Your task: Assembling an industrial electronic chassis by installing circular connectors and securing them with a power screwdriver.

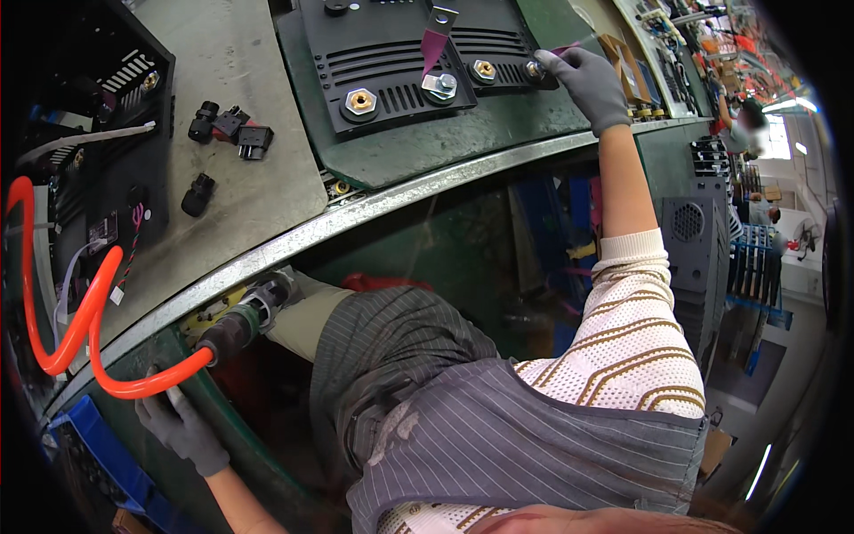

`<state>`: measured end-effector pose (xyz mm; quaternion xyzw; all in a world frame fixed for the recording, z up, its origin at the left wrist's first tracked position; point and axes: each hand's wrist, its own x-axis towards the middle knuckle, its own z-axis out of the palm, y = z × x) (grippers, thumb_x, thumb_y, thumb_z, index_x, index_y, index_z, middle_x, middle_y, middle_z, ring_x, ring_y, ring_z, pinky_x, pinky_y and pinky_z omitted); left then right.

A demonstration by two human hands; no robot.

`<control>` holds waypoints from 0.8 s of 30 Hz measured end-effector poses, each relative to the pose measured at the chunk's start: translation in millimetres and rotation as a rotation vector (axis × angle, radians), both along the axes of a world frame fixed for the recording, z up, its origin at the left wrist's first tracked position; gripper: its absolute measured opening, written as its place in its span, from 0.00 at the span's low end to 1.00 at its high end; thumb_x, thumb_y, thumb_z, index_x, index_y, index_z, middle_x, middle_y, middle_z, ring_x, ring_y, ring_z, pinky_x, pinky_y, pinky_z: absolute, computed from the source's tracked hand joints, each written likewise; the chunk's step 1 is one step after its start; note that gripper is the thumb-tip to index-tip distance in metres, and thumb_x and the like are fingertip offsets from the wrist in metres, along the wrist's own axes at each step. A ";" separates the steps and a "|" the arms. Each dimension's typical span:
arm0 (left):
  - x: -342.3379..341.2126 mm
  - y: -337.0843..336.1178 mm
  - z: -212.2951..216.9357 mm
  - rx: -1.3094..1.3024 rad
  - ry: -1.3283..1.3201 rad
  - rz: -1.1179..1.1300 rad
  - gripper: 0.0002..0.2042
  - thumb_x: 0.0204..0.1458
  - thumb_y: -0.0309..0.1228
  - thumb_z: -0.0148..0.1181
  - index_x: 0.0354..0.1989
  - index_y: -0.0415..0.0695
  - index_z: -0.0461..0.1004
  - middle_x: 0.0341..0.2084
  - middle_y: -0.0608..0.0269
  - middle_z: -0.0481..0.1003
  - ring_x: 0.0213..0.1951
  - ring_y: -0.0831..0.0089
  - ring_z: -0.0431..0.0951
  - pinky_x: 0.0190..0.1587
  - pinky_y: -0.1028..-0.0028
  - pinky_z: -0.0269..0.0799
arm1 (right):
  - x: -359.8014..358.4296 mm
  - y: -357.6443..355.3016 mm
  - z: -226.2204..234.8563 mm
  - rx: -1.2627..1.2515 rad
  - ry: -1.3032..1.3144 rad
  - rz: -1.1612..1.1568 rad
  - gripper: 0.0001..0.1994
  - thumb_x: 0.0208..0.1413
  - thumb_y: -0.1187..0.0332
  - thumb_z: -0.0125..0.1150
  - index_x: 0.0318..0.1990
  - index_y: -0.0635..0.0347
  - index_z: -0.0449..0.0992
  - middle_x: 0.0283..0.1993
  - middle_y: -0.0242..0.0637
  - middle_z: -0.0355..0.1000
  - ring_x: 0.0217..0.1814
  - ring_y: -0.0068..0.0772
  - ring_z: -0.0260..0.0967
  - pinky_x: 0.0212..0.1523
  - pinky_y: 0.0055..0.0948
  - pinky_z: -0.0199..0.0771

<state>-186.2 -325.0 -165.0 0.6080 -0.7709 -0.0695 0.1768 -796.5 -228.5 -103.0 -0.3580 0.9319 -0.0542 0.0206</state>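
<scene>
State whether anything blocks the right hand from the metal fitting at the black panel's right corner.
Nothing visible does: the right hand is right at the metal fitting. The upright purple strip is farther left, out of the way.

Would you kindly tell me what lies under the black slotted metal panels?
A dark green bench surface shows beside the black panels; what lies directly beneath them is covered.
</scene>
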 end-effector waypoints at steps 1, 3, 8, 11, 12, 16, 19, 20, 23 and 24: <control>-0.3 -0.9 -0.1 -0.001 0.004 0.001 0.19 0.56 0.35 0.51 0.53 0.39 0.70 0.50 0.42 0.65 0.53 0.51 0.67 0.56 0.60 0.62 | -14.8 9.4 -12.3 -0.199 -0.101 0.087 0.22 0.49 0.48 0.63 0.36 0.62 0.80 0.31 0.41 0.77 0.34 0.33 0.75 0.41 0.29 0.71; -1.9 -2.2 -0.8 0.004 0.039 -0.028 0.18 0.56 0.35 0.51 0.53 0.39 0.70 0.49 0.43 0.65 0.52 0.51 0.67 0.55 0.60 0.62 | -28.3 13.5 -24.6 -0.398 -0.203 0.176 0.24 0.49 0.46 0.62 0.35 0.62 0.81 0.30 0.42 0.76 0.34 0.34 0.74 0.40 0.29 0.71; 0.6 -0.4 -3.3 -0.050 0.015 -0.024 0.17 0.56 0.32 0.50 0.52 0.39 0.70 0.46 0.51 0.68 0.50 0.58 0.68 0.55 0.64 0.62 | -4.7 -5.7 -3.8 0.000 0.066 0.021 0.31 0.47 0.35 0.57 0.34 0.59 0.81 0.29 0.45 0.75 0.34 0.42 0.74 0.40 0.34 0.70; 0.6 0.1 -4.4 -0.046 0.039 -0.026 0.16 0.56 0.31 0.50 0.52 0.39 0.71 0.46 0.51 0.69 0.50 0.59 0.68 0.55 0.64 0.62 | -13.2 -0.3 -2.1 0.120 0.108 -0.053 0.32 0.46 0.34 0.55 0.37 0.58 0.80 0.31 0.45 0.76 0.37 0.45 0.74 0.41 0.34 0.70; -0.3 0.0 -3.9 -0.050 0.051 -0.036 0.16 0.56 0.31 0.51 0.51 0.39 0.71 0.45 0.51 0.69 0.50 0.59 0.68 0.55 0.65 0.62 | -16.3 2.0 -4.6 0.117 0.107 -0.047 0.32 0.46 0.34 0.55 0.37 0.58 0.80 0.31 0.45 0.76 0.37 0.45 0.74 0.41 0.34 0.70; -4.0 0.0 1.3 -0.031 0.067 -0.035 0.15 0.55 0.30 0.53 0.49 0.35 0.70 0.46 0.49 0.67 0.49 0.57 0.68 0.54 0.63 0.62 | -21.8 7.4 -20.8 -0.213 0.014 0.274 0.27 0.51 0.42 0.57 0.43 0.58 0.78 0.33 0.43 0.76 0.40 0.44 0.73 0.44 0.34 0.69; -2.6 -0.3 -0.9 -0.034 0.069 -0.041 0.15 0.55 0.29 0.53 0.48 0.36 0.70 0.45 0.50 0.67 0.49 0.57 0.68 0.54 0.64 0.62 | -23.2 10.3 -24.7 -0.295 -0.045 0.409 0.24 0.52 0.47 0.58 0.45 0.59 0.78 0.33 0.42 0.76 0.40 0.43 0.73 0.46 0.35 0.69; -2.0 -0.8 -2.2 -0.039 0.069 -0.045 0.15 0.55 0.29 0.51 0.49 0.37 0.71 0.45 0.51 0.68 0.49 0.58 0.68 0.55 0.64 0.62 | -23.1 10.6 -24.3 -0.262 -0.087 0.416 0.23 0.52 0.49 0.59 0.45 0.59 0.78 0.32 0.42 0.76 0.40 0.42 0.74 0.46 0.35 0.69; -3.5 -1.8 -1.7 -0.050 0.055 -0.054 0.15 0.56 0.30 0.50 0.50 0.38 0.71 0.44 0.52 0.70 0.49 0.59 0.69 0.55 0.65 0.62 | -23.8 7.9 -19.7 -0.306 -0.350 0.218 0.22 0.52 0.49 0.60 0.43 0.60 0.78 0.30 0.43 0.75 0.36 0.42 0.74 0.45 0.35 0.70; -4.3 -1.9 -1.5 -0.055 0.040 -0.058 0.15 0.55 0.29 0.50 0.50 0.38 0.71 0.44 0.52 0.70 0.49 0.59 0.69 0.55 0.65 0.62 | -21.5 4.0 -14.2 -0.309 -0.347 0.218 0.22 0.52 0.49 0.60 0.43 0.60 0.78 0.30 0.43 0.75 0.36 0.42 0.74 0.45 0.35 0.70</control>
